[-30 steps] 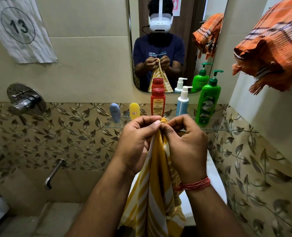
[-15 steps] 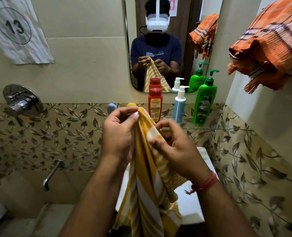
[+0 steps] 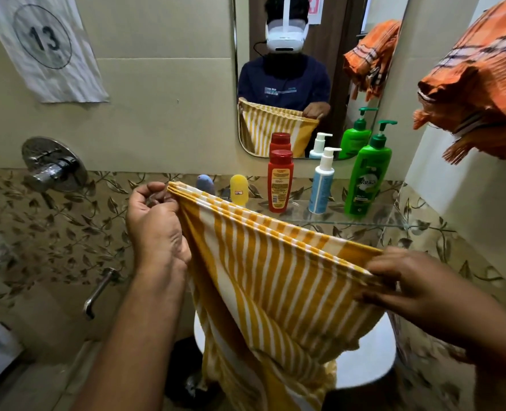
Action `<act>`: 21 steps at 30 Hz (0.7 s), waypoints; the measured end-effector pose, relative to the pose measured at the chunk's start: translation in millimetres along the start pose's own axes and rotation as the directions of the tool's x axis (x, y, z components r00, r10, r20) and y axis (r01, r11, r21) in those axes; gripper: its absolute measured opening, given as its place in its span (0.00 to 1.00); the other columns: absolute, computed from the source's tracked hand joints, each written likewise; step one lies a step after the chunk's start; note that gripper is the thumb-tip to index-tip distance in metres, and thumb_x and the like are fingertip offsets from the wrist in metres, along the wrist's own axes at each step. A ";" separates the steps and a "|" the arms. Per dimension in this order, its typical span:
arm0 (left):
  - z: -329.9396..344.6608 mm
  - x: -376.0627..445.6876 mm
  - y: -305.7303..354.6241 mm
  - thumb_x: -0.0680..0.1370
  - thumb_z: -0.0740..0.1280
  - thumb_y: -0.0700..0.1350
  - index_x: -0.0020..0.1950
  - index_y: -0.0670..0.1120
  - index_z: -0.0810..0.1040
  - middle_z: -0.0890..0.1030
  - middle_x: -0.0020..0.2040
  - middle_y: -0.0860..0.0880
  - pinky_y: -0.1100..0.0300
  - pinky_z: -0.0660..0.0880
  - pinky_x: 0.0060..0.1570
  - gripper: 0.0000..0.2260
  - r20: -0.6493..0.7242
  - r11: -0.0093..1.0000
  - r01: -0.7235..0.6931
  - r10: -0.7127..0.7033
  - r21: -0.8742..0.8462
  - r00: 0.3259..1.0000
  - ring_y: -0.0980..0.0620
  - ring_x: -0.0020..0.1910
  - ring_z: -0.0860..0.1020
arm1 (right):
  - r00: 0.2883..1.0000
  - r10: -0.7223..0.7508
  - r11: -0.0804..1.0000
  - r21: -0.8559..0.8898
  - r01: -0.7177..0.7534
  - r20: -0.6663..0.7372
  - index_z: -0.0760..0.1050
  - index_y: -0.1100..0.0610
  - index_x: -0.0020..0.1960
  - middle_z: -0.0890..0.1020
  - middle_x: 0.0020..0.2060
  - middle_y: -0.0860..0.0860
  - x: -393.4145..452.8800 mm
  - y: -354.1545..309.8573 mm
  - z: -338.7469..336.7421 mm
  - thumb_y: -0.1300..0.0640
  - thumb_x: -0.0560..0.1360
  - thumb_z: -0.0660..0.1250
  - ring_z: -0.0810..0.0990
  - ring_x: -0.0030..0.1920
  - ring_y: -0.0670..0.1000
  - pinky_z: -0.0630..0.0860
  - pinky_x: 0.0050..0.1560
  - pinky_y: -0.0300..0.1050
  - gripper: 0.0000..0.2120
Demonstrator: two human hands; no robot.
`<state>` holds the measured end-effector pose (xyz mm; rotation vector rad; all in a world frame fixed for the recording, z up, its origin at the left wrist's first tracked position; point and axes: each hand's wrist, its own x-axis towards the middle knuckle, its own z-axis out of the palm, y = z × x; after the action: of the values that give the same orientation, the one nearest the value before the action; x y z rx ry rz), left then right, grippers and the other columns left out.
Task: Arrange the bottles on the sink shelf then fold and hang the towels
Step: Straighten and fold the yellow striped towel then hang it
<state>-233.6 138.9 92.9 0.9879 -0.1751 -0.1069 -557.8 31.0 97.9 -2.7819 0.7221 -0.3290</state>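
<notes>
Between both hands, yellow-white striped towel (image 3: 275, 271), layered.

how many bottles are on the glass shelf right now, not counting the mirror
5, in a row left to right: blue bottle, partly behind the towel; yellow bottle; red bottle; white pump bottle; green pump bottle.

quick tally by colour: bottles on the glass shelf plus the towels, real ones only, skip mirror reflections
Green bottle: 1
Red bottle: 1
White and blue pump bottle: 1
Yellow bottle: 1
Blue-grey bottle, partly behind the towel: 1
Yellow striped towel, held by left hand and right hand: 1
Orange checked towel: 1
Total: 7
</notes>
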 end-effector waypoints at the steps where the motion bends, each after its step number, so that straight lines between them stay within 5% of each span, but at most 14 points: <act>1: -1.0 2.3 -0.2 0.73 0.56 0.23 0.44 0.50 0.75 0.77 0.40 0.51 0.67 0.75 0.38 0.22 -0.023 1.000 0.012 -0.013 -0.014 1.000 0.59 0.36 0.77 | 0.990 -0.103 0.995 -0.006 0.103 -0.092 0.76 0.43 0.38 0.76 0.37 0.39 -5.4 -5.2 -8.7 0.29 0.74 0.56 0.75 0.42 0.42 0.76 0.39 0.46 0.21; 5: -3.1 10.8 -0.5 0.71 0.54 0.25 0.43 0.51 0.75 0.79 0.45 0.47 0.55 0.79 0.47 0.21 -0.110 0.993 0.101 -0.108 -0.068 0.988 0.50 0.44 0.79 | 0.908 -0.311 0.917 0.161 0.364 -0.281 0.78 0.46 0.41 0.77 0.36 0.41 -21.5 -20.6 -35.2 0.37 0.77 0.63 0.80 0.43 0.46 0.78 0.45 0.50 0.14; 7: 0.9 10.9 -3.7 0.72 0.54 0.25 0.43 0.50 0.75 0.79 0.45 0.46 0.54 0.80 0.47 0.21 -0.124 0.992 0.110 -0.117 -0.064 0.985 0.49 0.43 0.79 | 0.930 -0.215 0.952 0.147 0.268 -0.298 0.78 0.44 0.41 0.77 0.37 0.41 -12.0 -22.2 -35.5 0.30 0.75 0.58 0.78 0.41 0.43 0.75 0.40 0.39 0.20; 10: 8.2 4.0 -9.3 0.72 0.53 0.25 0.43 0.49 0.73 0.78 0.42 0.48 0.57 0.79 0.42 0.21 -0.108 0.989 0.123 -0.132 -0.084 0.985 0.51 0.40 0.78 | 0.981 -0.037 0.999 0.000 0.038 -0.189 0.76 0.41 0.38 0.77 0.35 0.42 -0.5 -15.0 -24.2 0.22 0.69 0.50 0.76 0.39 0.42 0.68 0.35 0.38 0.27; 12: 5.4 0.1 -11.1 0.72 0.51 0.25 0.42 0.49 0.73 0.78 0.41 0.48 0.59 0.78 0.40 0.21 -0.112 0.993 0.094 -0.101 -0.074 0.989 0.51 0.39 0.77 | 0.958 -0.136 0.969 0.167 0.181 -0.251 0.78 0.44 0.39 0.78 0.34 0.44 -7.0 -14.3 -25.7 0.27 0.72 0.57 0.78 0.38 0.45 0.71 0.34 0.43 0.23; 15: 0.6 3.7 -1.8 0.70 0.49 0.25 0.42 0.50 0.73 0.77 0.42 0.49 0.64 0.77 0.39 0.22 -0.135 1.000 0.029 -0.030 -0.011 0.990 0.54 0.39 0.77 | 0.913 -0.242 0.736 0.551 0.393 -0.329 0.81 0.49 0.43 0.78 0.34 0.47 -18.1 -34.4 -31.8 0.38 0.77 0.64 0.78 0.35 0.53 0.74 0.32 0.49 0.16; 18: 6.4 6.9 2.8 0.69 0.48 0.25 0.42 0.49 0.73 0.77 0.40 0.48 0.62 0.77 0.40 0.22 -0.105 0.999 -0.019 0.016 -0.026 0.994 0.54 0.36 0.77 | 0.940 -0.173 0.940 0.237 0.247 -0.294 0.78 0.40 0.41 0.80 0.36 0.42 -5.3 -34.5 -25.6 0.34 0.76 0.56 0.80 0.41 0.46 0.73 0.37 0.35 0.16; 20: 8.7 2.8 1.6 0.69 0.49 0.25 0.42 0.49 0.73 0.76 0.40 0.49 0.59 0.77 0.43 0.22 -0.092 1.000 -0.024 0.023 -0.008 0.995 0.53 0.38 0.76 | 0.936 -0.199 0.959 0.138 0.247 -0.290 0.77 0.40 0.42 0.79 0.37 0.40 -6.2 -35.4 -28.9 0.34 0.77 0.55 0.80 0.41 0.44 0.72 0.37 0.33 0.17; 21: 8.3 1.2 0.8 0.69 0.49 0.25 0.41 0.49 0.72 0.76 0.40 0.49 0.59 0.76 0.44 0.22 -0.095 1.000 -0.028 0.028 0.009 0.995 0.53 0.38 0.76 | 0.913 -0.249 0.912 0.238 0.333 -0.323 0.79 0.43 0.44 0.79 0.37 0.42 -9.9 -39.6 -33.6 0.35 0.78 0.56 0.80 0.39 0.45 0.74 0.36 0.35 0.18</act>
<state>-234.1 132.4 98.2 0.9957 -0.1023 -0.0334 -557.9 63.4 139.7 -2.5797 0.2717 -0.8403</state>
